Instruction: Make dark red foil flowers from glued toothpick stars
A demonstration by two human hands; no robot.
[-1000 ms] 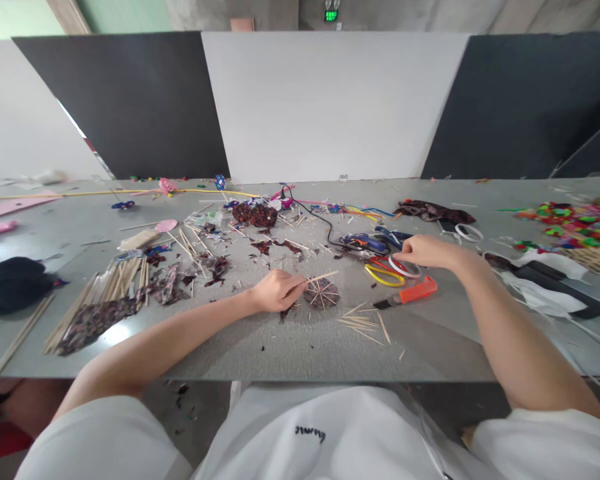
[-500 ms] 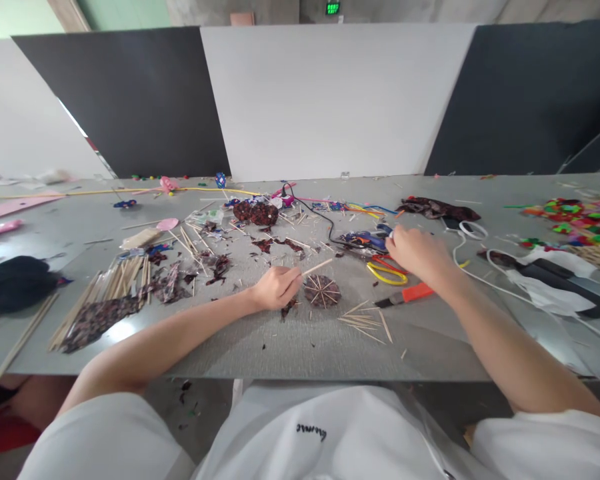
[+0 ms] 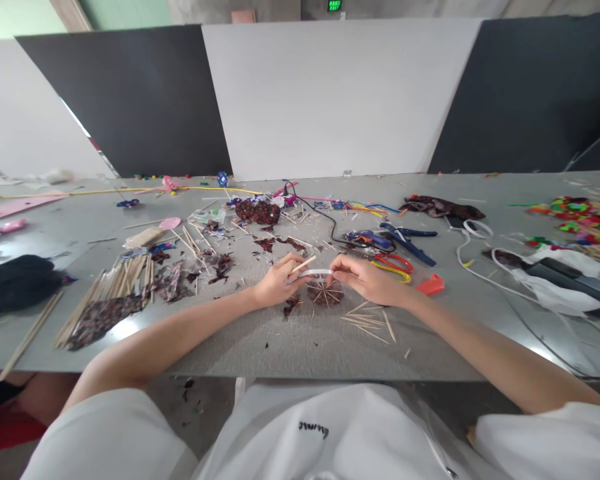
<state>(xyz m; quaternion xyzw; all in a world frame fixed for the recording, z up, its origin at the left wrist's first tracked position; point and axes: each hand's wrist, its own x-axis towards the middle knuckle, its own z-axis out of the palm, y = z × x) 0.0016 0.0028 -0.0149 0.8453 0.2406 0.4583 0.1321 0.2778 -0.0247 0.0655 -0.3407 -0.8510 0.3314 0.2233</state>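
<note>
My left hand (image 3: 281, 280) is closed around a short wooden stick (image 3: 307, 262) that points up and to the right. A thin white strip (image 3: 315, 272) stretches between both hands, slightly bowed; its exact kind I cannot make out. The fingers of my right hand (image 3: 357, 277) pinch its right end. Just below lies a round, dark patterned disc (image 3: 325, 293) with pale sticks laid out like spokes, partly covered by my right fingers. Several loose short sticks (image 3: 365, 320) are on the table to the disc's right.
Blue pliers (image 3: 410, 241), red-and-yellow scissors (image 3: 394, 261) and an orange-handled tool (image 3: 431, 285) lie on the right. A bundle of sticks (image 3: 123, 280) and dark scraps (image 3: 220, 267) are at left. White cables (image 3: 473, 267) run along the right side.
My right hand has moved left from beside the blue pliers to the disc, uncovering the pliers. The white strip now spans both hands; the stick stays in my left.
</note>
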